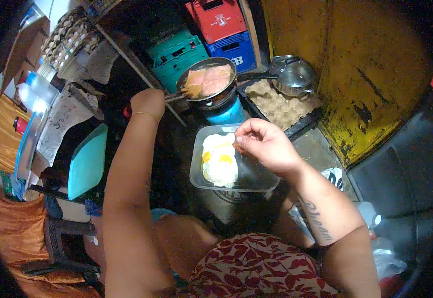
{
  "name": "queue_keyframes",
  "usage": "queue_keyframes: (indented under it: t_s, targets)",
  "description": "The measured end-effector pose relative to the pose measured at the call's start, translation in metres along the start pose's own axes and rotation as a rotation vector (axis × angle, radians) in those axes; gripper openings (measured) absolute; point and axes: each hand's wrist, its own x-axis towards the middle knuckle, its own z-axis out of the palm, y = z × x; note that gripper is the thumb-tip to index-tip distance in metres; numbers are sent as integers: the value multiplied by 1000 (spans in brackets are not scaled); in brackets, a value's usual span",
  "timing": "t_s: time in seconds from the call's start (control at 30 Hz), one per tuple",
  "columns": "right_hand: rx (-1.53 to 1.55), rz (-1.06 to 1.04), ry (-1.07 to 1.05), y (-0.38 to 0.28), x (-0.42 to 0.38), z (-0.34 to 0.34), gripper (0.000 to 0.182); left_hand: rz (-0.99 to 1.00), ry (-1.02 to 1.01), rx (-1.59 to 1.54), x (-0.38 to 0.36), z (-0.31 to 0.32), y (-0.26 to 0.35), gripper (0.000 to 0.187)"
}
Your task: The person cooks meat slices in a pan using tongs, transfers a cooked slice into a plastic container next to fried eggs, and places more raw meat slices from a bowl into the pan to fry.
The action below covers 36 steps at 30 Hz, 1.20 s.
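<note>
My left hand (147,107) is closed around the handle of a spatula (191,89), whose head touches pink slices of meat (216,79) in a black frying pan (233,64). Under the pan is a blue burner (226,113). Over the right part of a clear plastic container (271,184), my right hand (263,144) pinches with thumb and fingertips; what it holds, if anything, is too small to name. Fried eggs (220,166) with white and yellow parts lie in the container's left half, beside my right fingertips.
A lidded pot (292,74) and an egg carton tray (281,107) stand right of the pan. Behind are red (219,22), blue (231,49) and green (179,62) crates. At left are a teal lid (88,161) and stacked egg trays (70,39). A yellow panel (350,74) rises at right.
</note>
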Motion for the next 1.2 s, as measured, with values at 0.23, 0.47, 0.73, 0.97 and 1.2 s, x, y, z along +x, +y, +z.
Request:
queue_keyframes:
  t_s: [0.23, 0.47, 0.73, 0.97, 1.2]
  targets:
    - [5, -30, 15, 4, 3, 7, 9, -101, -32, -121, 2, 13, 18, 28]
    - [53, -54, 9, 1, 0, 3, 10, -44, -155, -137, -4, 2, 19, 27]
    - [-18, 19, -11, -8, 0, 5, 8, -112, -28, -146, 16, 21, 12, 27]
    - [29, -28, -10, -5, -1, 7, 8, -71, -31, -25, 20, 25, 14, 28]
    - [33, 0, -25, -7, -2, 3, 9, -52, -16, -69, -6, -8, 13, 30]
